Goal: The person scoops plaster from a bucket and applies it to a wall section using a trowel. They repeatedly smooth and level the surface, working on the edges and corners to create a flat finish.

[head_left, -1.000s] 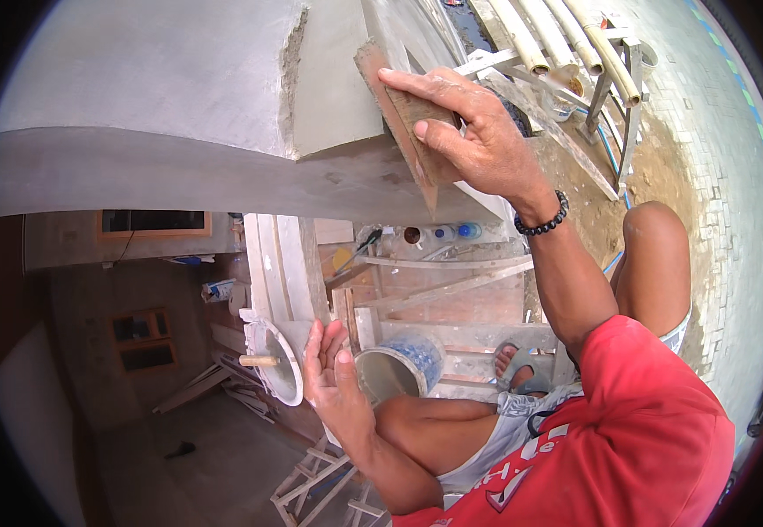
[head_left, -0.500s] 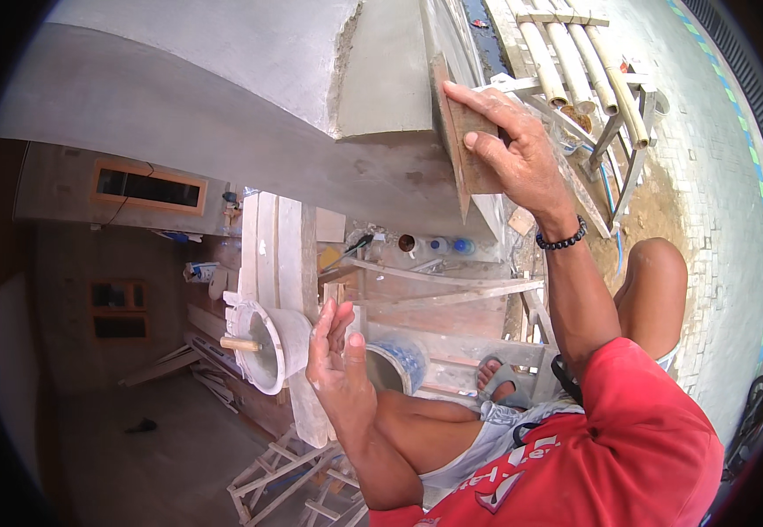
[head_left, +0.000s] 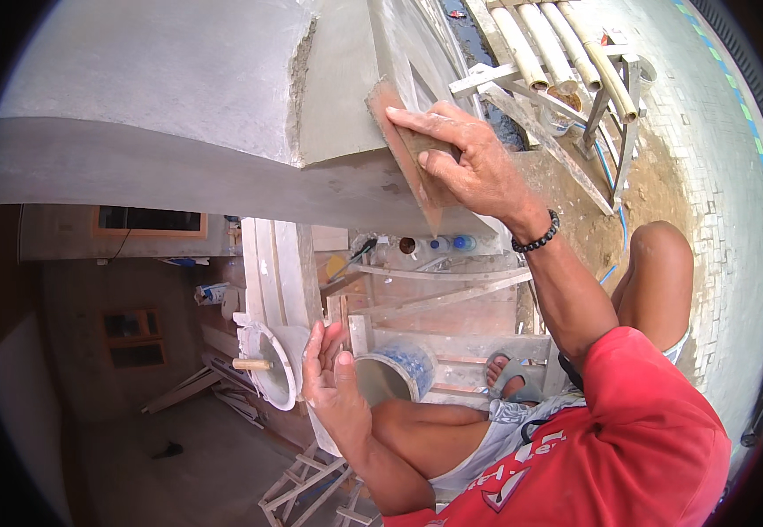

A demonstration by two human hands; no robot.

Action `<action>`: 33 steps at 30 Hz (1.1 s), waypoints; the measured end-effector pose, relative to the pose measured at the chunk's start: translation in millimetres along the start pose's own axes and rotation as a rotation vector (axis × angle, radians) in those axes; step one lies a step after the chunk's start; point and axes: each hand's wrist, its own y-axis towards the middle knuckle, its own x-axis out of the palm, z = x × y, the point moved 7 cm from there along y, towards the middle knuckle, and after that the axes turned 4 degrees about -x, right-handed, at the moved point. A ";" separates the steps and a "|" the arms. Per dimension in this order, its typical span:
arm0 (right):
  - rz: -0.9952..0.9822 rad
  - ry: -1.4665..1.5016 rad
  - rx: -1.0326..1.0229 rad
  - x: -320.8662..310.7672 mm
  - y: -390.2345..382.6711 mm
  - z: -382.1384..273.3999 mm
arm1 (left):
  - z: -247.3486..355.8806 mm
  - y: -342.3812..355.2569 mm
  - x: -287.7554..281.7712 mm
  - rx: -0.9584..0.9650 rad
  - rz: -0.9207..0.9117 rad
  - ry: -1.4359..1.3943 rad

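Observation:
My right hand [head_left: 480, 167] grips a flat wooden plastering float [head_left: 405, 147], thumb and fingers over its back. The float's face lies against the edge of a grey plastered beam [head_left: 339, 97], close to its lower corner. Lower down, my left hand [head_left: 333, 378] is raised, palm up, with its fingers apart and nothing in it. Beside it stands a white bucket [head_left: 289, 347] of grey mix, with a wooden handle [head_left: 251, 364] sticking out over its rim. A second bucket [head_left: 416, 358], blue and white, sits just right of my left hand.
Wooden scaffold planks [head_left: 280, 263] run under the white bucket. Bamboo poles [head_left: 553, 48] rest on a wooden trestle [head_left: 614, 132] at the upper right, above a paved lane [head_left: 715, 263]. Several plastic bottles [head_left: 452, 242] stand below the beam. My sandalled foot [head_left: 509, 373] is on the boards.
The view has shifted, and the beam appears further left. My right hand and the float appear lower and further left, the float leaning more. My left hand stays raised and empty.

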 end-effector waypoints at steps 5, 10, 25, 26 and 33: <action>-0.121 0.015 0.344 3.1 -44.5 15.4 | 17.7 7.4 -2.1 0.032 0.047 -0.086; 0.101 0.102 0.097 -25.0 -15.2 10.3 | 89.3 28.9 -2.1 0.286 0.053 0.008; 0.111 0.146 0.152 -19.6 -14.6 2.7 | 229.1 201.0 25.5 0.432 0.479 0.217; 0.127 0.164 0.090 -17.4 -6.1 0.6 | 228.1 202.8 27.1 0.416 0.512 0.270; -0.030 0.082 0.224 7.5 -38.9 -1.4 | 220.7 208.4 30.6 0.433 0.506 0.242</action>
